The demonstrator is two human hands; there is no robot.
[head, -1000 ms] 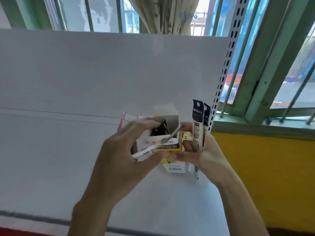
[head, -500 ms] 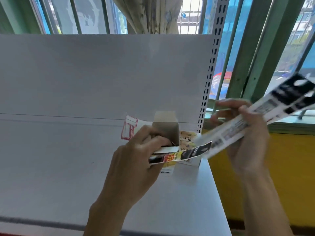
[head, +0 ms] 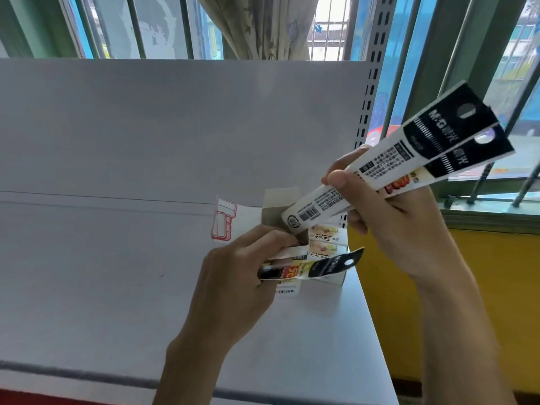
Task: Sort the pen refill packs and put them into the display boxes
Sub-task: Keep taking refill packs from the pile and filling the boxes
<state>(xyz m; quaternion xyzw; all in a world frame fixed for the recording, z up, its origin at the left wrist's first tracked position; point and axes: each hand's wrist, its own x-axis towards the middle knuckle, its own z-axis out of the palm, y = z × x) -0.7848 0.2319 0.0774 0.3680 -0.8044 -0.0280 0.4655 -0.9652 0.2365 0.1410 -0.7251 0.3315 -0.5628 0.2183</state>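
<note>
right hand (head: 388, 226) gripping two refill packs (head: 409, 159), left hand (head: 233, 276) pinching one

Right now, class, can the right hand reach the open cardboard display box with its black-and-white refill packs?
Probably yes: the right hand holds the refill packs over the display box opening; the left hand crowds its front.

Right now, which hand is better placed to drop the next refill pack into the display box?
Probably left. The left hand grips one refill pack right at the display box; the right hand holds a raised bundle of packs tilted off to the side.
</note>
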